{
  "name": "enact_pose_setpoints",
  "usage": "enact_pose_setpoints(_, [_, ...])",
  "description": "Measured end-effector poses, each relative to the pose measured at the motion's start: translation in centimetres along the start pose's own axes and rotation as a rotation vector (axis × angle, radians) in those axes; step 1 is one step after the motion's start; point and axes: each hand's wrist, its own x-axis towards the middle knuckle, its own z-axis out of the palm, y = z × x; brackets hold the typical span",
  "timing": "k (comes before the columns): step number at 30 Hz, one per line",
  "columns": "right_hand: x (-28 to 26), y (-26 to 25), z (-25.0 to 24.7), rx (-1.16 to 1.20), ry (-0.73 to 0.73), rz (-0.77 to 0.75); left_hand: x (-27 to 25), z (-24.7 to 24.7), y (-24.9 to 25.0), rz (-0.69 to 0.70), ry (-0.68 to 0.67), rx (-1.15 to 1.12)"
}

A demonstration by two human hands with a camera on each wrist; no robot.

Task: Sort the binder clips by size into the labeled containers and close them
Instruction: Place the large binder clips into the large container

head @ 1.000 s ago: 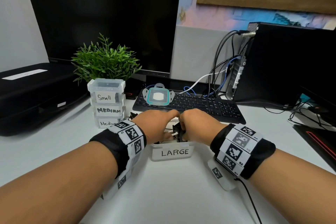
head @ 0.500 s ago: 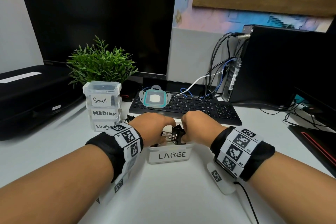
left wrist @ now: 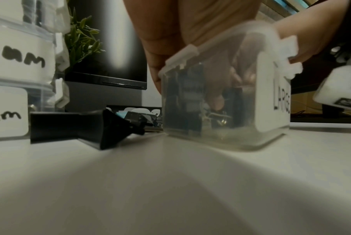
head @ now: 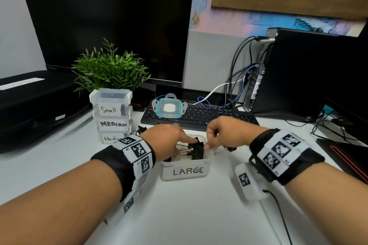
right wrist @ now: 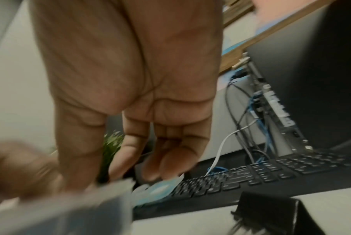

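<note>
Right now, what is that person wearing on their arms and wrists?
The forearms are bare, with no sleeves. Each wrist has a black fabric band covered with white tiles printed with square black-and-white codes. Under the right wrist band hangs a small white box bearing the same kind of code, with a thin black cable trailing from it. The left hand and right hand are bare.

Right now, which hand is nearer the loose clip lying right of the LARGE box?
Right hand: just left of the clip. Left hand is across the box.
</note>
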Motion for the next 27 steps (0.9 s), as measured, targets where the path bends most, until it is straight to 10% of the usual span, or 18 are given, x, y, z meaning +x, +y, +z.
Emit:
enact_pose_setpoints(16, [0.4, 3.4, 0.6, -0.39, -0.181, 0.189, 0.2, 0.2, -0.1, -0.04, -0.053, -0.025])
enact_pose_setpoints(27, [0.2, 3.6, 0.8, -0.274, 0.014, 0.268, 0.1, 0.4, -0.2, -0.073, -0.049, -0.053])
